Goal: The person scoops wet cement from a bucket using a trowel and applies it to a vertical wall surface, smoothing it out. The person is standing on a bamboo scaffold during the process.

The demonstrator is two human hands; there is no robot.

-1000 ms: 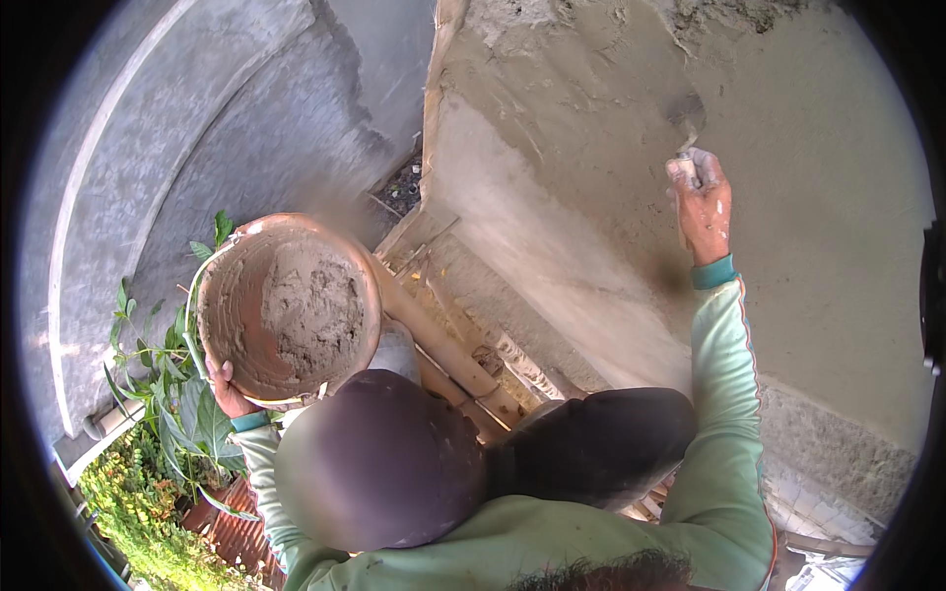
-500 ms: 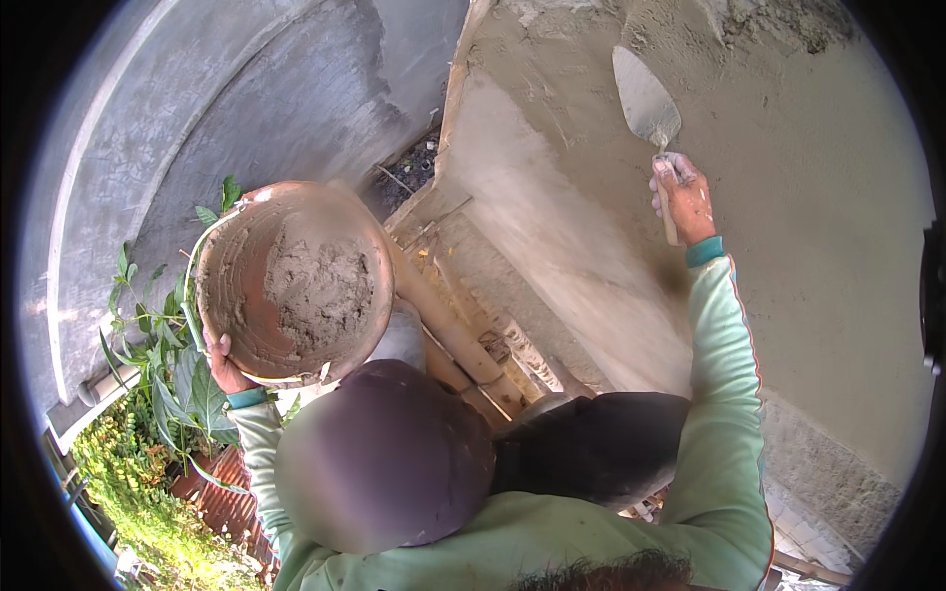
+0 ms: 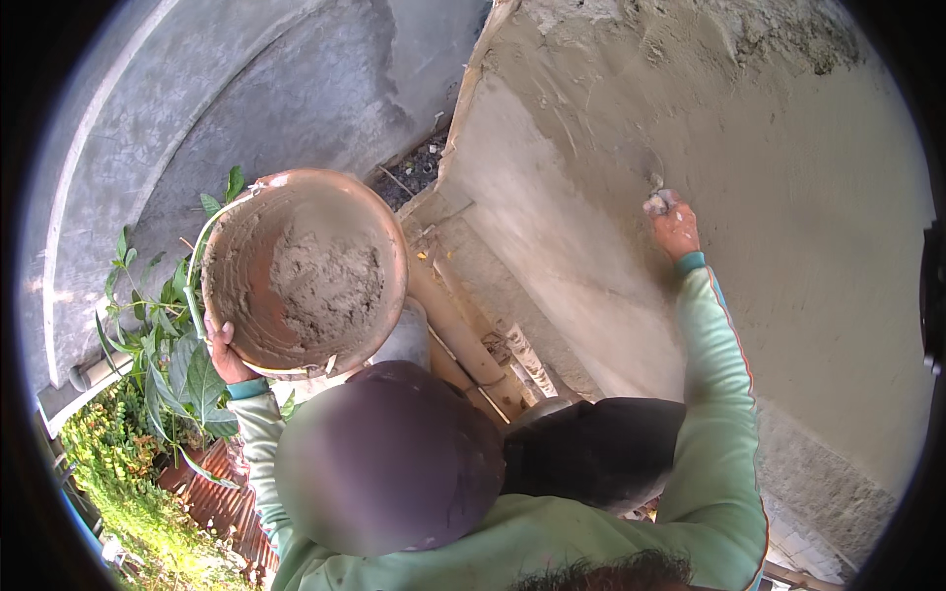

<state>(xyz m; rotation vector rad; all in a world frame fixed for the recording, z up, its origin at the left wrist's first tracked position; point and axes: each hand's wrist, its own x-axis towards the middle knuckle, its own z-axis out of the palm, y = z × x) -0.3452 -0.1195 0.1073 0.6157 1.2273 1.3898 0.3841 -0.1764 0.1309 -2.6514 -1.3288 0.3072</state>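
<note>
My left hand (image 3: 229, 359) grips the lower left rim of a round orange-brown bucket (image 3: 396, 246), tilted so that its mouth faces up. Wet grey mortar (image 3: 330, 271) lies inside it, smeared up the sides. My right hand (image 3: 675, 227) is closed round the handle of a pointing trowel (image 3: 654, 181). The trowel's blade is close against the freshly plastered wall (image 3: 788, 227), seen at a slant and hard to tell from the mortar. Much of the handle is hidden by my fingers.
A smooth grey wall (image 3: 266, 79) curves along the left. Green leaves (image 3: 187, 384) grow beside the bucket. Bamboo poles (image 3: 458, 340) run below, between bucket and wall. A paler strip (image 3: 552, 217) borders the wet plaster. A rounded purple-brown shape (image 3: 394, 458) blocks the lower middle.
My right hand has moved down a little, and the trowel has turned from blade-up and flat in view to a slant near the wall. The bucket has shifted slightly right and up.
</note>
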